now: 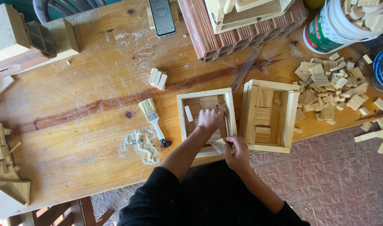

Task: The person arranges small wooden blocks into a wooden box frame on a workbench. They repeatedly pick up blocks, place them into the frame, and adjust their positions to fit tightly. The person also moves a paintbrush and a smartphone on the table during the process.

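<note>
Right hand, low centre of frame, pinches a small wood piece at the near edge of a square frame. Left hand rests inside that frame, fingers curled down on the wood tiles lining its floor; whether it grips one, cannot tell. Second frame sits just right, touching or nearly so. Brush lies left of the frames, sawdust below it. Loose blocks heap at right on the worktop. Phone at top.
</note>
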